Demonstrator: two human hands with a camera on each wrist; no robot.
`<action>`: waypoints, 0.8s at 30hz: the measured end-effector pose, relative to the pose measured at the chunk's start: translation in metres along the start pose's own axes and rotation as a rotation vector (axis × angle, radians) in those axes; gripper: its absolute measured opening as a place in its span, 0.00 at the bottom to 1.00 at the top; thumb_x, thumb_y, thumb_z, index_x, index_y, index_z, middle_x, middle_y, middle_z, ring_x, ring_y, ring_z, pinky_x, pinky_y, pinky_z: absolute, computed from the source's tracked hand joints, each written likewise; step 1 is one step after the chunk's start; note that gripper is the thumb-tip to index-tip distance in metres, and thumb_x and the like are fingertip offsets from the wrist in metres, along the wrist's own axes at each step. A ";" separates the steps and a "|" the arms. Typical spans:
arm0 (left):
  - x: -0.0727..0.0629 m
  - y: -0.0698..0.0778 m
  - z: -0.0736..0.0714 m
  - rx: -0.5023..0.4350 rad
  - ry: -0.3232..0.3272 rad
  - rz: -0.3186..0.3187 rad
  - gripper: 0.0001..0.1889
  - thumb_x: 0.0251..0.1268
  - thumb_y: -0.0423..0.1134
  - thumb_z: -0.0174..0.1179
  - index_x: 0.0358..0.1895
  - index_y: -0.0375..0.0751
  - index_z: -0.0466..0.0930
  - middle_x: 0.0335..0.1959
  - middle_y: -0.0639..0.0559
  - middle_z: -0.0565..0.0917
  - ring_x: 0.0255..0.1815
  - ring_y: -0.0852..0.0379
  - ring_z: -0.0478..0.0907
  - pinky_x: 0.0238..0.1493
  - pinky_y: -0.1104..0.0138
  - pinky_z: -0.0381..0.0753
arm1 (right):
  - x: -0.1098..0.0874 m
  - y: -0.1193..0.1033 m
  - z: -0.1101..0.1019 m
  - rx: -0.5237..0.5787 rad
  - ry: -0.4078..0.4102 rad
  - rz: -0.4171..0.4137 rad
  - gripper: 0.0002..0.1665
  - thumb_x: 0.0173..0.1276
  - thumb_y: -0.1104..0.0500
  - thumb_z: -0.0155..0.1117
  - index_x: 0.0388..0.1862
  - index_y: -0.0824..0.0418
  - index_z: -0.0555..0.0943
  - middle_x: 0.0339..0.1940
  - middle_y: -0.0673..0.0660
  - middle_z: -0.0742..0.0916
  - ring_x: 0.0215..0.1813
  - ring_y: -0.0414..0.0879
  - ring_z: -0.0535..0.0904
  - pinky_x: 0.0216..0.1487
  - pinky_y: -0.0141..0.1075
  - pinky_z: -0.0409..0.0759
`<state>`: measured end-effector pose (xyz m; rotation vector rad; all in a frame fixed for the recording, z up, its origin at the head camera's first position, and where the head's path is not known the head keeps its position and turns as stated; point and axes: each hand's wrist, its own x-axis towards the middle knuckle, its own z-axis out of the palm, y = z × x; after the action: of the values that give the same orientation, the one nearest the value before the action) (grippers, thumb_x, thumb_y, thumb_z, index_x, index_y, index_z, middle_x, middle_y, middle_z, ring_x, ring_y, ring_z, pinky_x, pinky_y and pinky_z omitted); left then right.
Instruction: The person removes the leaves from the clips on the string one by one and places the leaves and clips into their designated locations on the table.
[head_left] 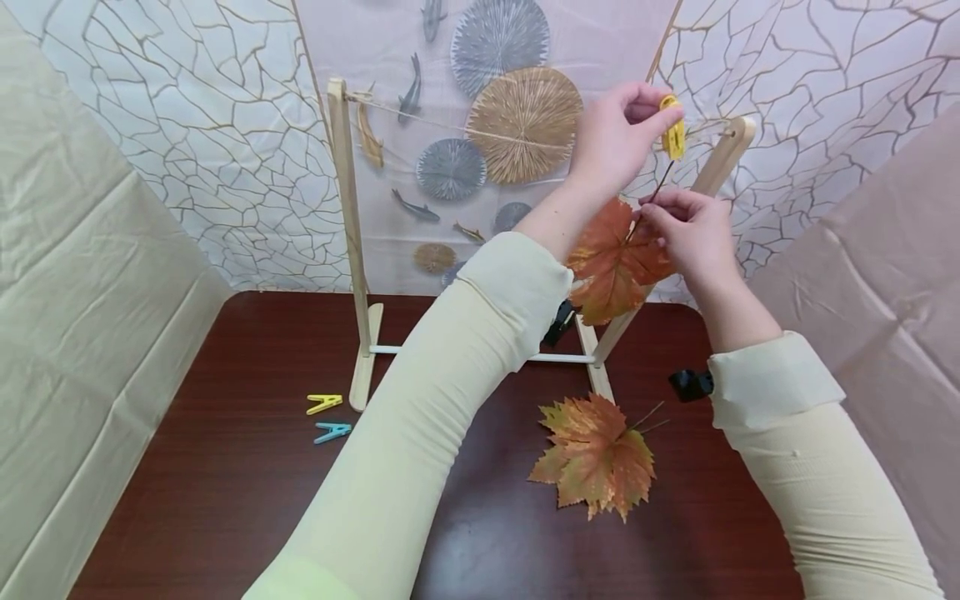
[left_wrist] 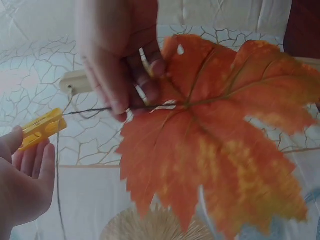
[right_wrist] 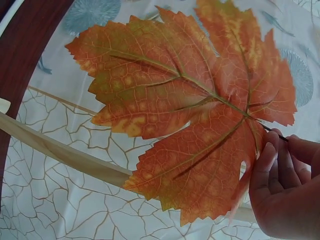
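My left hand [head_left: 615, 137] pinches a yellow clothespin [head_left: 673, 129] near the right end of a thin string [head_left: 442, 121]. In the left wrist view, the tip of that clothespin [left_wrist: 47, 129] meets the string and the end of a dark leaf stem [left_wrist: 90, 110]. Just below, my right hand [head_left: 701, 233] pinches the same stem between thumb and fingers. The orange-red artificial leaf [head_left: 618, 267] hangs tilted beside this hand. In the right wrist view the leaf [right_wrist: 195, 100] spreads wide, its veins showing, with the stem between the fingertips.
A wooden frame with a left post [head_left: 347, 208] and a right post [head_left: 723, 162] carries the string. On the brown table [head_left: 225, 500] lie more autumn leaves [head_left: 600, 458], a yellow clothespin [head_left: 324, 404] and a blue clothespin [head_left: 332, 432]. Patterned cloth [head_left: 187, 108] hangs behind.
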<state>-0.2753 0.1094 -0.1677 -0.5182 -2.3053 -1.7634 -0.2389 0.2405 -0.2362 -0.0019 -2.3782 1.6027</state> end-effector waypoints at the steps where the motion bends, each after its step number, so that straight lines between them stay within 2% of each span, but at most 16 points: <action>1: 0.000 0.001 -0.002 -0.017 0.010 0.015 0.11 0.60 0.43 0.62 0.44 0.45 0.81 0.40 0.56 0.86 0.38 0.70 0.79 0.36 0.87 0.70 | 0.000 0.001 0.000 -0.010 0.002 -0.001 0.07 0.66 0.59 0.60 0.29 0.50 0.82 0.17 0.36 0.83 0.19 0.31 0.75 0.17 0.22 0.70; 6: 0.001 0.006 -0.014 -0.073 0.045 0.049 0.11 0.60 0.41 0.63 0.44 0.44 0.81 0.40 0.55 0.86 0.38 0.70 0.80 0.37 0.87 0.71 | -0.003 0.007 0.002 -0.045 0.008 0.010 0.05 0.66 0.58 0.60 0.32 0.52 0.81 0.18 0.34 0.83 0.19 0.31 0.74 0.18 0.23 0.71; 11: -0.001 0.005 -0.027 -0.107 0.046 0.066 0.12 0.59 0.40 0.63 0.45 0.42 0.81 0.40 0.53 0.86 0.38 0.68 0.80 0.36 0.85 0.72 | -0.007 0.015 0.002 -0.083 -0.008 0.034 0.05 0.67 0.57 0.59 0.34 0.55 0.80 0.18 0.33 0.82 0.19 0.32 0.73 0.20 0.23 0.72; 16: -0.010 -0.005 -0.042 -0.101 0.028 0.072 0.11 0.59 0.40 0.63 0.45 0.41 0.80 0.40 0.53 0.85 0.39 0.66 0.79 0.40 0.85 0.72 | -0.010 0.023 0.002 -0.089 -0.025 0.046 0.06 0.67 0.57 0.59 0.31 0.55 0.80 0.18 0.33 0.82 0.20 0.31 0.75 0.22 0.23 0.75; 20: -0.016 -0.017 -0.055 -0.125 0.024 0.070 0.12 0.60 0.38 0.63 0.45 0.39 0.80 0.41 0.50 0.85 0.40 0.64 0.79 0.40 0.82 0.74 | -0.012 0.029 0.000 -0.067 -0.029 0.034 0.09 0.66 0.59 0.60 0.25 0.50 0.80 0.17 0.33 0.82 0.21 0.30 0.74 0.23 0.22 0.74; 24: -0.020 -0.028 -0.069 -0.164 0.021 0.039 0.13 0.60 0.37 0.63 0.47 0.38 0.79 0.41 0.47 0.84 0.40 0.62 0.80 0.40 0.80 0.76 | -0.016 0.033 -0.002 -0.131 -0.009 0.018 0.11 0.65 0.56 0.61 0.23 0.44 0.79 0.18 0.30 0.79 0.27 0.29 0.71 0.27 0.20 0.71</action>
<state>-0.2717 0.0341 -0.1807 -0.5643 -2.1336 -1.9398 -0.2282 0.2530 -0.2686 -0.0420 -2.4918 1.4544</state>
